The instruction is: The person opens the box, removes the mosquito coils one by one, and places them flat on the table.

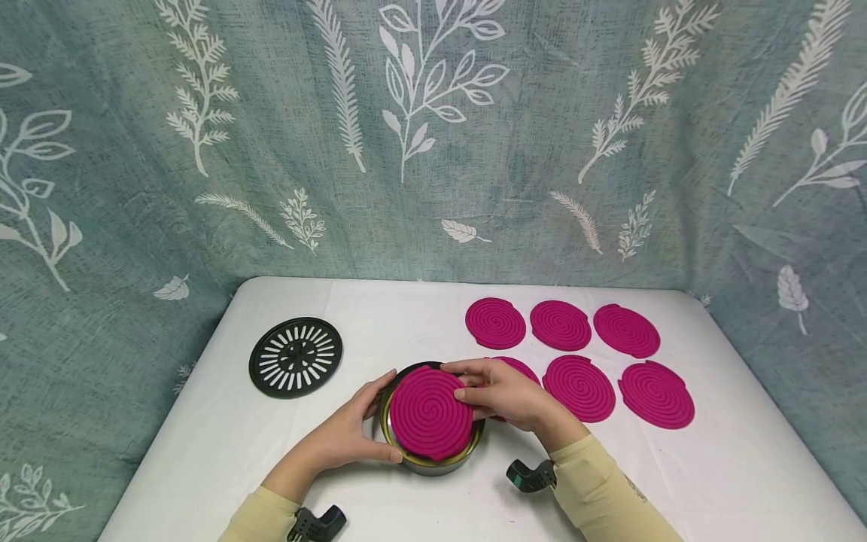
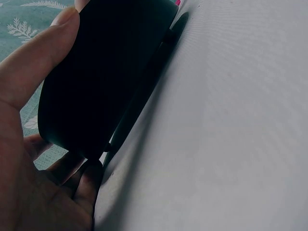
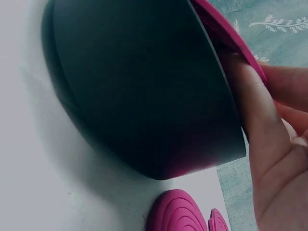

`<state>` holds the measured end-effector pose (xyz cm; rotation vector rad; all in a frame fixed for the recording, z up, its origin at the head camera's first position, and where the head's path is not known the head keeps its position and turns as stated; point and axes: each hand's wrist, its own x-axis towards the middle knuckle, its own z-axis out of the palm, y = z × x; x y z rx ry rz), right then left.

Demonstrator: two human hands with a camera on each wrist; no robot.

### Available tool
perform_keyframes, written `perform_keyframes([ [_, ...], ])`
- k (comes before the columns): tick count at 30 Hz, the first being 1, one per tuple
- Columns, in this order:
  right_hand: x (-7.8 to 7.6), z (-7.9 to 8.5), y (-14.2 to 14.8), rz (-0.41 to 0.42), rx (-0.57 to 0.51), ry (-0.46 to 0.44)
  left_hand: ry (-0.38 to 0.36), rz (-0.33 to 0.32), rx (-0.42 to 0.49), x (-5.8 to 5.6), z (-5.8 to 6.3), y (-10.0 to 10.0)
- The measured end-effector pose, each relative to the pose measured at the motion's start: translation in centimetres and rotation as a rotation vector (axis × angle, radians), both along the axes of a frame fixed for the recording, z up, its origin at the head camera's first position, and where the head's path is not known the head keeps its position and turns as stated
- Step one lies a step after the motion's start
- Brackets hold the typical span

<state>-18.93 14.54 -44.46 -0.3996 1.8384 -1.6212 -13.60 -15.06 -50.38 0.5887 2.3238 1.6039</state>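
Note:
A magenta spiral mosquito coil (image 1: 430,414) is tilted over the mouth of a round dark tin (image 1: 433,469). My right hand (image 1: 511,391) pinches the coil at its right edge, thumb and fingers on either side. In the right wrist view, the coil (image 3: 240,41) stands partly above the rim, and the thumb reaches just inside it. My left hand (image 1: 345,433) grips the tin's left side, thumb at the front and fingers behind. The left wrist view shows the tin's dark wall (image 2: 106,72) between thumb and fingers, on small feet over the white table. The tin's inside is mostly covered.
Several more magenta coils (image 1: 561,325) lie in two rows on the right of the white table (image 1: 406,316); one is partly behind my right hand. A black slotted lid (image 1: 296,357) lies flat at the left. A leaf-patterned curtain (image 1: 420,218) closes off the back and sides.

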Motion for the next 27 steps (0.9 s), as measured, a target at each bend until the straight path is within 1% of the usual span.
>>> perform_keyframes([
  [4, 0.2, 0.0, 0.3, -0.034, -0.024, -0.012, 0.0, 0.006, -0.008, 0.0, 0.0, 0.0],
  [14, 0.9, -0.1, 1.5, -0.121, -0.069, 0.008, 0.006, 0.017, -0.018, 0.0, 0.0, 0.1],
  [20, 1.3, -0.3, 2.5, -0.149, -0.114, -0.006, 0.011, 0.021, -0.022, 0.1, 0.1, 0.1],
  [27, 1.8, -0.5, 3.7, -0.176, -0.128, 0.014, 0.015, 0.016, -0.016, 0.1, 0.0, 0.1],
])
